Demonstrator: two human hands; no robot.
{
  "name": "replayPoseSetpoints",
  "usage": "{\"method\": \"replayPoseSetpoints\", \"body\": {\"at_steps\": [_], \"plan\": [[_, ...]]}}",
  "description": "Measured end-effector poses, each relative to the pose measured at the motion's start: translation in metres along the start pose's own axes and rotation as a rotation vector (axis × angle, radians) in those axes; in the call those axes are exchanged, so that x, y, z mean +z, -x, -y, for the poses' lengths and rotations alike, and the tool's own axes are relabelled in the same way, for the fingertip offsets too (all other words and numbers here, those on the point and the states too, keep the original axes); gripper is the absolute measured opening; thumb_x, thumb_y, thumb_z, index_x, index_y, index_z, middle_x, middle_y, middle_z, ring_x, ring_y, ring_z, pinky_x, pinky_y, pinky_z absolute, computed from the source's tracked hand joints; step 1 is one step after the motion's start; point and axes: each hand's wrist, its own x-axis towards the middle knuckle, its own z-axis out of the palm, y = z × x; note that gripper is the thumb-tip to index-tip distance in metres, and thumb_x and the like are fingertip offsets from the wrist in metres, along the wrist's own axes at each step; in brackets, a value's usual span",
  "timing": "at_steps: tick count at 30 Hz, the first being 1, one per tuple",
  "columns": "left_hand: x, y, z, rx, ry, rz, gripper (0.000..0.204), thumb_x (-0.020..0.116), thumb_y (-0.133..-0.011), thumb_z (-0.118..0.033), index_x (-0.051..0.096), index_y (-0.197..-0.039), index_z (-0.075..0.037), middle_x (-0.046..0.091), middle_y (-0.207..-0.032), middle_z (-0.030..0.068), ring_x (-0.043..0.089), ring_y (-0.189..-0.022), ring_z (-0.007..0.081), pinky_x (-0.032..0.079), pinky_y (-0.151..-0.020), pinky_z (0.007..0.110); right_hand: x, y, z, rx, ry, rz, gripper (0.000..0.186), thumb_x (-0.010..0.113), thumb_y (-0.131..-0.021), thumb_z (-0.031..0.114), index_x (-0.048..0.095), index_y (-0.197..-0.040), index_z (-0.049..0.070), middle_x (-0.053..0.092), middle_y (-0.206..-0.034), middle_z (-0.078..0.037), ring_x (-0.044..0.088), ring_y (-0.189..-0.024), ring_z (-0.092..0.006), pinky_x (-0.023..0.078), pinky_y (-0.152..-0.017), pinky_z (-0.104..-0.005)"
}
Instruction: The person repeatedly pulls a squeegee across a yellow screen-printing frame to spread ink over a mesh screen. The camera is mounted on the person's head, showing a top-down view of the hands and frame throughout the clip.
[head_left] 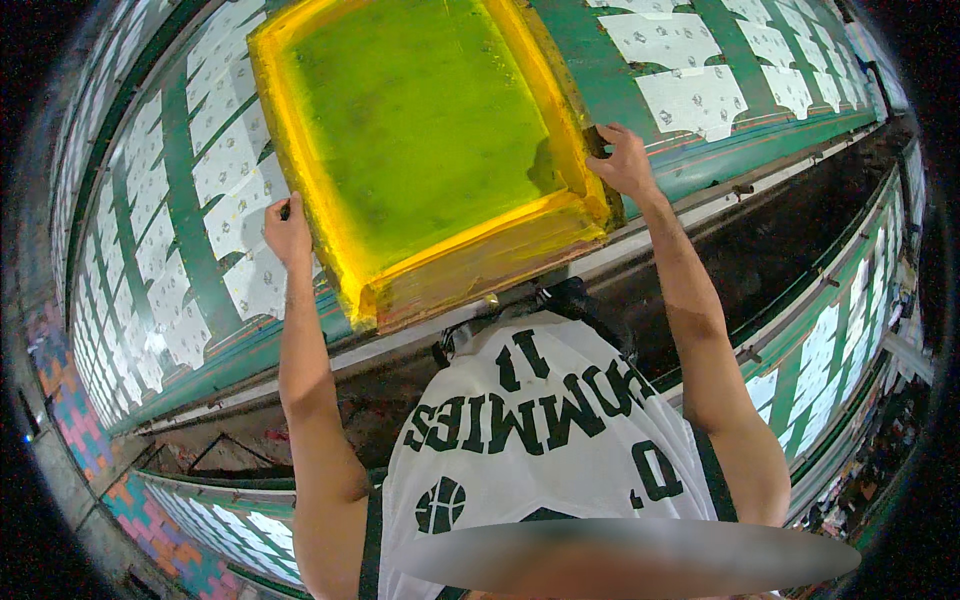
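In front of me lies a large screen printing frame (425, 110), with yellow-smeared sides and a green mesh, tilted slightly on a long green table. My left hand (288, 232) is closed at its left side, thumb against the edge; a dark spot shows between thumb and finger. At the right side, near the closer corner, my right hand (622, 160) is closed on the edge, fingertips over a dark part. White cut fabric pieces (235, 165) with small printed motifs lie flat in rows to the left of the frame, and more fabric pieces (690, 98) lie to its right.
The green table (670, 165) has a pale rail (700, 200) along its near edge. A dark gap (760, 255) separates it from another green table (850, 320) with white pieces, behind me. Coloured floor tiles (75, 400) show at the far left.
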Motion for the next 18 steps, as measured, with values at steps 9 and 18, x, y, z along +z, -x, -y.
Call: {"method": "replayPoseSetpoints", "body": {"at_steps": [9,18], "plan": [[0.035,0.036,-0.042,-0.002,-0.094,-0.034,0.038,0.076,-0.092,-0.037,0.072,-0.102,0.0,0.075,-0.101,0.017,0.072,-0.093,0.0334,0.055,-0.086,0.042,-0.017,0.007,-0.079,0.047,-0.121,0.052,0.072,0.083,-0.072,0.03,0.066,-0.132,-0.007,0.061,-0.135,-0.033,0.062,-0.124,-0.0451,0.05,-0.107,-0.0471],[0.054,0.036,-0.042,-0.097,-0.215,0.006,0.038,0.075,-0.09,-0.036,0.072,-0.104,0.0,0.076,-0.1,0.0188,0.073,-0.094,0.0358,0.057,-0.086,0.044,-0.022,0.006,-0.059,-0.019,-0.023,0.073,0.061,0.081,-0.085,0.027,0.063,-0.135,-0.003,0.065,-0.131,-0.03,0.063,-0.12,-0.0472,0.052,-0.103,-0.0489]]}}
